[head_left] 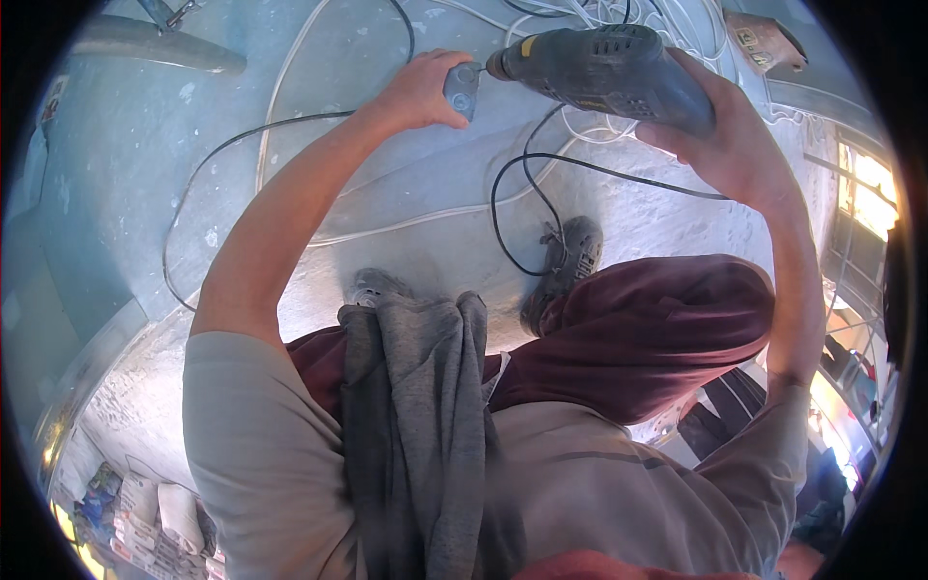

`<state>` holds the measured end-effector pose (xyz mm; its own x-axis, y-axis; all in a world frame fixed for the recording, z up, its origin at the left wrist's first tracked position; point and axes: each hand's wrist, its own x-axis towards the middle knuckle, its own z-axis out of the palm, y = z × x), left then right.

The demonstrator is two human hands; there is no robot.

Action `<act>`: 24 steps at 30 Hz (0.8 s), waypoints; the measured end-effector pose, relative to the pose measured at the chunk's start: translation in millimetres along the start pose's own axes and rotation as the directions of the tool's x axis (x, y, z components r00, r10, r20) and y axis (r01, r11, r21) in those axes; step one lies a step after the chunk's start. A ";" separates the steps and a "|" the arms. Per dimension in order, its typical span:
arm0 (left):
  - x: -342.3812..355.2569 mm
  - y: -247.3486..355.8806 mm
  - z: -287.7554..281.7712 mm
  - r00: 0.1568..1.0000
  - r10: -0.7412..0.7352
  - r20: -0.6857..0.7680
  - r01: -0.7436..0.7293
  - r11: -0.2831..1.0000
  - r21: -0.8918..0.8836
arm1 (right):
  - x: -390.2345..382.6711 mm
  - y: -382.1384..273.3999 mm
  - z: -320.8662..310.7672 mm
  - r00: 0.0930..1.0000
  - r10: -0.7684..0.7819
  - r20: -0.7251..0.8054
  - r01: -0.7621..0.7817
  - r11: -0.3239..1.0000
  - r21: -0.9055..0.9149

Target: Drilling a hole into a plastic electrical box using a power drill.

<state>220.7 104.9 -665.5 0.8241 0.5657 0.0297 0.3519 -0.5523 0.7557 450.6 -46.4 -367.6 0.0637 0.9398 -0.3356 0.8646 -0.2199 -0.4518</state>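
My right hand is closed round the rear of a dark corded power drill, which lies level and points left. Facing it, my left hand pinches a small flat grey piece with round marks on its face, between thumb and fingers. The thin bit in the drill's chuck reaches the right edge of this piece. Whether its tip has gone in, I cannot tell. Both arms are stretched forward over the pale floor, past my knees.
Coils of white cable lie behind the drill, and a black cord loops across the floor. A grey pipe is at the far left, a crumpled brown package at the far right. Grey cloth hangs over my lap.
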 end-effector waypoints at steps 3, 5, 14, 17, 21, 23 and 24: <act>-1.8 -1.3 0.3 1.000 -0.001 -0.008 0.001 1.000 0.004 | -1.2 -5.4 -0.5 1.000 0.018 0.000 -0.018 1.000 -0.010; -2.4 -0.1 -0.1 1.000 0.004 -0.015 -0.004 1.000 0.002 | -0.3 -4.0 -0.8 0.999 -0.022 -0.024 0.021 0.999 -0.046; -0.4 -2.6 1.4 1.000 0.019 -0.020 -0.019 1.000 0.005 | 17.8 -21.4 -14.8 0.995 0.071 0.066 -0.061 0.988 -0.140; 0.9 -4.5 2.6 0.999 0.037 -0.016 -0.037 0.999 0.009 | 23.7 -31.6 -17.2 0.991 0.097 0.091 -0.085 0.987 -0.133; -2.2 -5.0 1.1 1.000 0.019 -0.021 -0.018 1.000 0.012 | 16.7 -91.1 -18.6 0.991 0.093 0.092 -0.054 0.932 -0.359; -1.2 -5.3 1.9 1.000 0.011 -0.011 -0.011 1.000 0.016 | 15.1 -91.4 -20.4 0.990 0.106 0.097 -0.061 0.919 -0.390; -0.7 -5.8 1.9 0.999 0.023 -0.027 -0.022 1.000 0.012 | 14.2 -90.8 -20.0 0.990 0.108 0.096 -0.062 0.919 -0.390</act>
<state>218.9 106.6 -671.2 0.8196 0.5693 0.0642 0.3389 -0.5722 0.7468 383.0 -7.9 -314.7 0.1087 0.8812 -0.4600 0.9847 -0.1587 -0.0715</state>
